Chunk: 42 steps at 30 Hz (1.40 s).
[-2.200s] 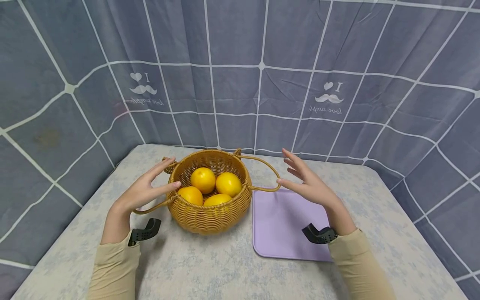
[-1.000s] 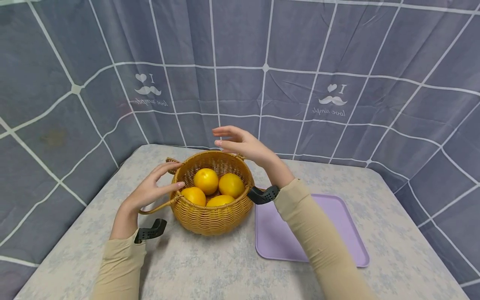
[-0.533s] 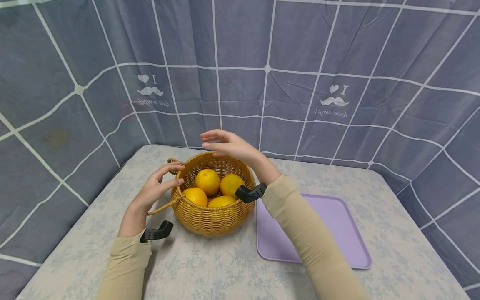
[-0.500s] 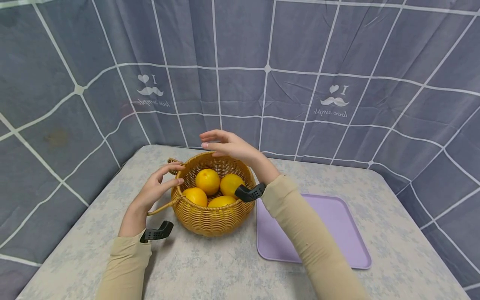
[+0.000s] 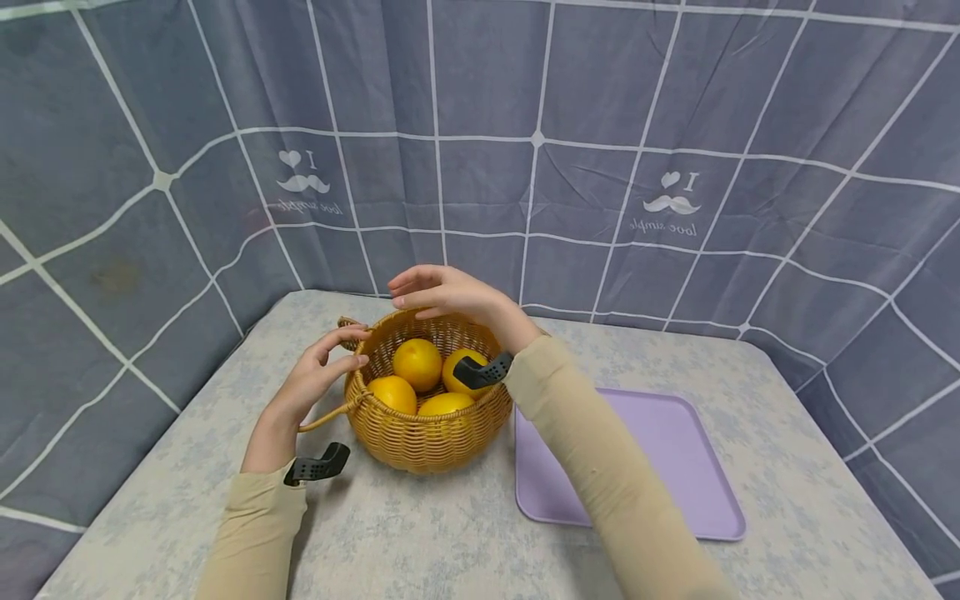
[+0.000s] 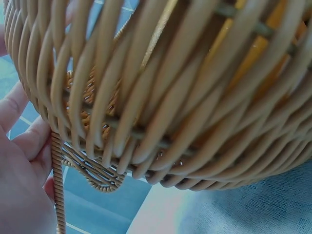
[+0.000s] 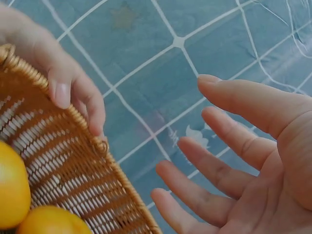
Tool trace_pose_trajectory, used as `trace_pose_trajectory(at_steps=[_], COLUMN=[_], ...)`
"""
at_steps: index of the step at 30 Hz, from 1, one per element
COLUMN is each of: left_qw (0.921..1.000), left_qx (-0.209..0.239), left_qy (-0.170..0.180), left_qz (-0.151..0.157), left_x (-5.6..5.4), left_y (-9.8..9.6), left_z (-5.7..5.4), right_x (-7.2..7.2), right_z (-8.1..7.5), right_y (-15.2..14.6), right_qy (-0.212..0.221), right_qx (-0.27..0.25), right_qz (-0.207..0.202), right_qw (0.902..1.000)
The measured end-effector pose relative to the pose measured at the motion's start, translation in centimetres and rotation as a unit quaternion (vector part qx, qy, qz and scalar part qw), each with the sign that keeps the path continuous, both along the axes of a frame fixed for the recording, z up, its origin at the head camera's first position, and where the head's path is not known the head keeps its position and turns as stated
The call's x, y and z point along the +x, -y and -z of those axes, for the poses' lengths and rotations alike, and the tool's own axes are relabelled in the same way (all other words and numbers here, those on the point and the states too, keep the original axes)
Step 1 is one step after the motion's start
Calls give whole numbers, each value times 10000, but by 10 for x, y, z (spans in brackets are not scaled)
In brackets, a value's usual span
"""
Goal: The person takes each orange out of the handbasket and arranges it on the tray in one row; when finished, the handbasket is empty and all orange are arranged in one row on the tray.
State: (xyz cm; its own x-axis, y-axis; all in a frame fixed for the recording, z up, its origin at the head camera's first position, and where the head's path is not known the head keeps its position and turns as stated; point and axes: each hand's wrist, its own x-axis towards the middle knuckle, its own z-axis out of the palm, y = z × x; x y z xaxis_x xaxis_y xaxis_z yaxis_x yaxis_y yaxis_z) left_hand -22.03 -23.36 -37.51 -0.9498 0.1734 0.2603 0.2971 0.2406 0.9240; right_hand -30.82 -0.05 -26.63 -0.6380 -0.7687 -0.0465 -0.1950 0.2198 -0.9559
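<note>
A brown wicker basket (image 5: 423,437) with several oranges (image 5: 417,365) in it stands on the table, left of the middle. My left hand (image 5: 307,375) holds its left rim. In the right wrist view the left thumb (image 7: 61,90) lies over the rim. The left wrist view has the left fingers (image 6: 31,141) against the outer weave, beside the handle (image 6: 58,185). Over the basket's back rim hangs my right hand (image 5: 450,293), fingers spread and loosely bent, holding nothing. The right wrist and its black mount cover part of one orange and the basket's right side.
A flat lilac tray (image 5: 667,450) lies right of the basket, partly under the right sleeve (image 5: 592,450). The table (image 5: 420,533) has a pale mottled cover. Behind and at both sides hangs a blue-grey curtain (image 5: 480,192) with white lines.
My right hand has swung left from beside the right handle to over the basket's back rim, lately sinking slightly. The left hand stays at the left rim. The view has shifted a little.
</note>
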Motion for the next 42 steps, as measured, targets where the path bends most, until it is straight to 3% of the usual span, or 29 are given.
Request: trace_pose_trajectory(at_steps=[11,19,22,28,31,37,42], left_qw=[10000,10000,9996,9949,9923,9927,9932], left_qx=[48,34,185,657,757,825,926], left_qy=[-13,-40,-191,-715,-927,-842,-680], left_qz=[11,-43,-95,-270,-325,-267,-207], left_x=[0,1,1,0,0,1,1], left_y=[-1,-2,-3,-4,-4,-6,-7], left_z=[0,1,1,2,2,1,2], right_x=[-12,-18,-18,-17,-18,-20,-21], right_z=[25,42,47,57,61,64,66], right_y=[5,5,6,7,6,5,5], right_qy=[715,926,761,-21,-152,-237,-499], right_qx=[-172,-417,-419,127,203,242,625], right_qz=[8,218,137,-108,-116,-124,-137], right_qw=[9973,9946,9961,9999,9996,9994,9967])
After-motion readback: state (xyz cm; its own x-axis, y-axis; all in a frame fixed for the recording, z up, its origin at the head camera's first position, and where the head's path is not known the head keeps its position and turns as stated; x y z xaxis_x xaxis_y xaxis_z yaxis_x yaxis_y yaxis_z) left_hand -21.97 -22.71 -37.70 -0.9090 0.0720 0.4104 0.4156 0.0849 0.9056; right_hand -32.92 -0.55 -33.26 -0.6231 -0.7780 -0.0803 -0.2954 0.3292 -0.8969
